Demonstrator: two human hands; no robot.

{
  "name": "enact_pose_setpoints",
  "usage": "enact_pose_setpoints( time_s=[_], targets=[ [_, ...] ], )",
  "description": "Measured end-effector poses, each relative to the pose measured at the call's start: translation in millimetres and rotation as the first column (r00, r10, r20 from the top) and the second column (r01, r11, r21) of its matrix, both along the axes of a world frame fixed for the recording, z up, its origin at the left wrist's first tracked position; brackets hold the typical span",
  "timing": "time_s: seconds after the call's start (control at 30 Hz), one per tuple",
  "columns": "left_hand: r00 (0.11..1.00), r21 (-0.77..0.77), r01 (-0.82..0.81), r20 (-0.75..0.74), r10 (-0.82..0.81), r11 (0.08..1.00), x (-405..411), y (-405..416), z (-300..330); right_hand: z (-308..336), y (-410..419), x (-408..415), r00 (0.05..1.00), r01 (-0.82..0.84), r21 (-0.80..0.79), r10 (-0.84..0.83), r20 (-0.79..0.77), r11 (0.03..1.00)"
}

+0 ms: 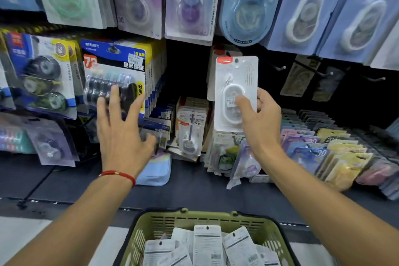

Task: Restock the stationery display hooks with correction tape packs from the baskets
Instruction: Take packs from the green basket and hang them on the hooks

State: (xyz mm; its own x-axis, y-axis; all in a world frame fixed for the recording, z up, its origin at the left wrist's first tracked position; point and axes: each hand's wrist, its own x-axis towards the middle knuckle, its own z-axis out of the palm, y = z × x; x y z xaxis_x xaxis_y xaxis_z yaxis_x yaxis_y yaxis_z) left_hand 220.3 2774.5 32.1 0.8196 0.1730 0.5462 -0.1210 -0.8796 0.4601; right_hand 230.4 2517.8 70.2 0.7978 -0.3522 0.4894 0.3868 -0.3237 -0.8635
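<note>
Two hands are in view — the left hand (pixel 121 134) and the right hand (pixel 259 123). One white correction tape pack (pixel 234 84) is held up. One green basket (pixel 218 219) sits below, with at least six white packs (pixel 207 244) showing — the exact number cannot be told. Three bare hooks (pixel 280 68) show at the right. One red bracelet (pixel 117 174) circles the left wrist.

open: dark gap (pixel 185 67) between hanging packs | blocked: multipacks (pixel 114 75) left, upper row (pixel 190 0)
</note>
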Motion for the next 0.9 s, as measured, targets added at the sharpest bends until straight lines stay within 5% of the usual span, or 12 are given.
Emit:
enact_pose_setpoints(
  time_s=[0.3, 0.6, 0.77, 0.9],
  targets=[
    [0.989, 0.183, -0.076, 0.138, 0.051, 0.980, 26.1, 10.2, -33.3, -12.1, 0.4, 79.4, 0.992, 0.028, -0.055, -0.034, -0.124, 0.998],
    [0.998, 0.194, -0.031, 0.067, 0.018, 0.981, 19.8, 8.8, -27.7, -13.4, -9.7, 126.0, 0.913, 0.135, -0.203, -0.201, -0.356, 0.970],
    [0.980, 0.310, 0.099, 0.132, -0.146, 0.946, 3.2, 7.5, -17.4, -44.4, -30.3, 40.6, 0.891, -0.095, -0.479, -0.140, -0.432, 0.872],
    [0.908, 0.418, 0.411, -0.107, -0.406, 0.810, -21.8, -13.8, -42.2, -108.5, -49.7, -48.0, 0.740, -0.437, -0.674, -0.187, -0.645, 0.596]
  ],
)
